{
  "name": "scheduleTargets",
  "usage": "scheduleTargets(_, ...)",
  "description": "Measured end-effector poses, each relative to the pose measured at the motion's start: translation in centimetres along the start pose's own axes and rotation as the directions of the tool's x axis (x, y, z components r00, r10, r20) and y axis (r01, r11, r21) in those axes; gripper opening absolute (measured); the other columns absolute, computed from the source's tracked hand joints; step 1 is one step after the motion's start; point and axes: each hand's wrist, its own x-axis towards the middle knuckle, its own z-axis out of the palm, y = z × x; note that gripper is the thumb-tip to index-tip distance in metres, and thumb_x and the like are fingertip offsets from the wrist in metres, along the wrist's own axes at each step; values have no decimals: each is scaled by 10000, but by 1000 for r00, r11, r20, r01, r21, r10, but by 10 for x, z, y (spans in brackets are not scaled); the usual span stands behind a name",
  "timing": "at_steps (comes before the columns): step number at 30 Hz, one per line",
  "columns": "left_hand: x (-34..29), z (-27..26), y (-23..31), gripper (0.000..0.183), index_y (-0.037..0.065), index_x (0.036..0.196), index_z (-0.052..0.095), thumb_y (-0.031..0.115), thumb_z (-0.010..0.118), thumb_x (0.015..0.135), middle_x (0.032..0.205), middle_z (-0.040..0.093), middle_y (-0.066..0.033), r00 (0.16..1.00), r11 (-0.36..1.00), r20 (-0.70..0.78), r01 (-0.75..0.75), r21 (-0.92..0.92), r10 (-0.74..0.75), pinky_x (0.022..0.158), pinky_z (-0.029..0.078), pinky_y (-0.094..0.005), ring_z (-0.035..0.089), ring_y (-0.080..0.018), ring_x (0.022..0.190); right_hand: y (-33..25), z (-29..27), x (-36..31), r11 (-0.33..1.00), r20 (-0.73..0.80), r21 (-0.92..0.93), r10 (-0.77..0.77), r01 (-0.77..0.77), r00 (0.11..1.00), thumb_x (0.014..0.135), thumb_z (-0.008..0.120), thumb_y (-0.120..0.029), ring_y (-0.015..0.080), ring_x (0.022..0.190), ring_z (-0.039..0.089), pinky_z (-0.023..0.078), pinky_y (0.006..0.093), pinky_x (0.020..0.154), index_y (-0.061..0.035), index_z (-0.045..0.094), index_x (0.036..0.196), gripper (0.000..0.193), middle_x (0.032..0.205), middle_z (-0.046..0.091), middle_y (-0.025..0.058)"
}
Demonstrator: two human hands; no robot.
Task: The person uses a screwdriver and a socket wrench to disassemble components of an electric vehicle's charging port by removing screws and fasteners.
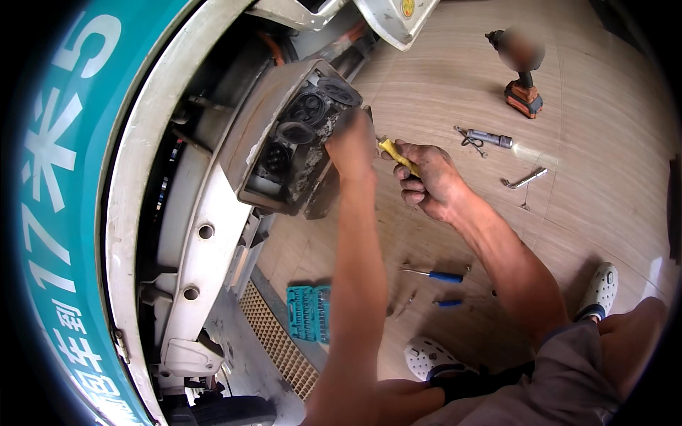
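A grimy grey housing (284, 135) with several round black sockets juts from the opened side of a white and teal vehicle (78, 213). My left hand (349, 142) presses against the housing's right edge, fingers hidden behind it. My right hand (426, 177) is closed around a yellow-handled tool (396, 155), whose tip points at the housing's right edge, just beside my left hand. Both hands are dirty.
On the wooden floor (590, 199) lie a cordless drill (522, 89), a small metal tool (486, 137), a bent metal key (524, 178), two blue-handled screwdrivers (437, 275) and an open teal socket set (309, 312). A metal grate (273, 341) runs below the vehicle. My white shoes (600, 291) stand lower right.
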Motion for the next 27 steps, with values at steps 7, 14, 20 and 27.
scheduleTargets(7, 27, -30, -17, 158, 37, 798, 637, 164, 683, 881, 637, 549, -13, 985, 979, -5, -170, 115, 172, 420, 300, -255, 424, -91, 462, 31, 14, 7, -217, 327, -945, -675, 246, 661, 933, 536, -176, 181, 545, 551, 420, 326, 477, 8, 584, 1050, 223, 704, 557, 73)
scheduleTargets(14, 25, -26, -20, 186, 36, 785, 638, 186, 686, 885, 619, 539, -7, 950, 941, 69, -312, 133, 305, 407, 294, -246, 413, -77, 447, 7, 7, 15, 940, -134, -333, -125, 74, 983, 956, 554, -245, 131, 528, 465, 389, 294, 446, 8, 576, 1111, 298, 711, 532, 37)
scheduleTargets(20, 9, -24, 1, 202, 28, 953, 629, 121, 665, 777, 929, 624, -132, 552, 151, 447, -732, 665, 704, 738, 461, -395, 570, -308, 830, 12, 13, 13, 557, -78, -803, -453, 213, 888, 972, 543, -258, 122, 511, 412, 414, 286, 474, -17, 559, 1176, 317, 727, 513, 32)
scheduleTargets(27, 4, -27, 0, 250, 32, 1004, 627, 98, 641, 764, 1016, 635, -158, 378, -154, 573, -723, 673, 727, 845, 483, -428, 589, -362, 958, 26, 9, 12, 8, 211, -962, -611, 273, 763, 953, 528, -209, 119, 505, 412, 427, 279, 474, -34, 574, 1169, 282, 740, 516, 24)
